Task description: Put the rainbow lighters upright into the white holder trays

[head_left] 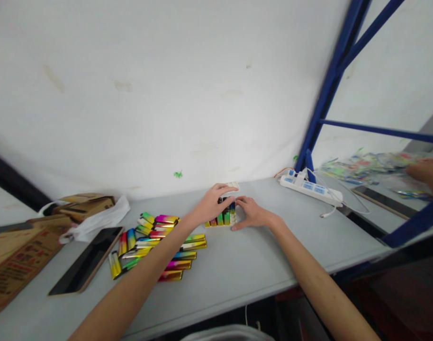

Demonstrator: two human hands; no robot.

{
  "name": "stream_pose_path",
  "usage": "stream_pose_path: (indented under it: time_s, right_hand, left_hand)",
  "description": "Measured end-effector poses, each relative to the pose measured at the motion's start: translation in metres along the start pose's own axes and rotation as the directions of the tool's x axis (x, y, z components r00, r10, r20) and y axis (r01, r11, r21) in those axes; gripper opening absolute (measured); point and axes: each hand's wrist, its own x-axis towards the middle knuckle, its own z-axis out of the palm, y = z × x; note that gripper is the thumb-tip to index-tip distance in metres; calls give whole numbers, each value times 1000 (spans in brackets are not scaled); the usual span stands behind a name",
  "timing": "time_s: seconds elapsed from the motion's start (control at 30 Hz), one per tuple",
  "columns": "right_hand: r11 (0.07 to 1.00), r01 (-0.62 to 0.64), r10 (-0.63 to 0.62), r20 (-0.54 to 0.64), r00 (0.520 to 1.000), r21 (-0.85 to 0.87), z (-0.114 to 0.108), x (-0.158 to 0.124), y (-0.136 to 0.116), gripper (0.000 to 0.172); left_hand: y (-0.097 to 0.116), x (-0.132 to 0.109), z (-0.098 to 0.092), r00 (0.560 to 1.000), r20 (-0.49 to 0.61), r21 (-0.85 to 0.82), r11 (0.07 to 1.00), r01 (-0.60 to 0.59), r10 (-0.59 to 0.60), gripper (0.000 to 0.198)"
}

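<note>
A row of shiny, colourful lighters [221,218] stands packed side by side in a small white tray [233,218] near the wall. My left hand [216,203] reaches over the row from the left. Its index finger stretches past the far side and its thumb rests by the tops; a gap shows between them. At the tray's right end is my right hand [251,214], fingers and thumb spread apart, fingertips touching the end of the row. More lighters [174,265] lie in a loose pile to the left, partly hidden by my left forearm.
At left lie a dark phone-like slab [86,260], a white plastic bag [106,220] and cardboard boxes [24,260]. A power strip [311,189] with cables sits by the blue frame [325,90] at right. Beyond it, another person's hand [428,173] is near a transparent-wrapped heap [373,166].
</note>
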Motion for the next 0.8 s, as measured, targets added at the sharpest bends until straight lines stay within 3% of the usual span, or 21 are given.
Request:
stream_pose_path:
  time_s: [0.07, 0.13, 0.23, 0.3, 0.37, 0.47, 0.57, 0.67, 0.8]
  right_hand:
    - [1000, 3, -3, 5, 1000, 5, 0, 0, 0, 89]
    - [1000, 11, -11, 7, 1000, 17, 0, -1, 1, 89]
    - [999, 20, -20, 5, 1000, 37, -1, -2, 1, 89]
    - [999, 18, -19, 5, 1000, 45, -1, -2, 2, 88]
    - [999, 15, -15, 4, 1000, 48, -1, -3, 2, 88]
    - [999, 12, -12, 3, 1000, 42, -1, -3, 2, 89]
    - [999, 16, -16, 0, 1000, 39, 0, -3, 2, 92]
    - [999, 19, -19, -3, 1000, 41, 0, -4, 4, 93]
    - [999, 21, -21, -5, 1000, 38, 0, -4, 5, 93]
  left_hand:
    - [-7, -13, -18, 997, -73, 40, 999, 32, -29, 36]
    - [-26, -34, -43, 992, -72, 166, 979, 116, -105, 34]
    - [-64, -73, -84, 941, -60, 358, 873, 332, -333, 34]
    - [-87, -97, -106, 897, -8, 364, 834, 415, -442, 33]
    - [-100, -114, -119, 882, 62, 300, 852, 430, -467, 31]
    - [-104, -125, -123, 869, 130, 242, 866, 438, -477, 27]
    - [-98, -127, -122, 859, 118, 244, 853, 462, -499, 22]
    - [-86, -124, -121, 872, 36, 147, 865, 479, -489, 26]
    - [-59, -110, -115, 865, -136, -184, 870, 457, -483, 38]
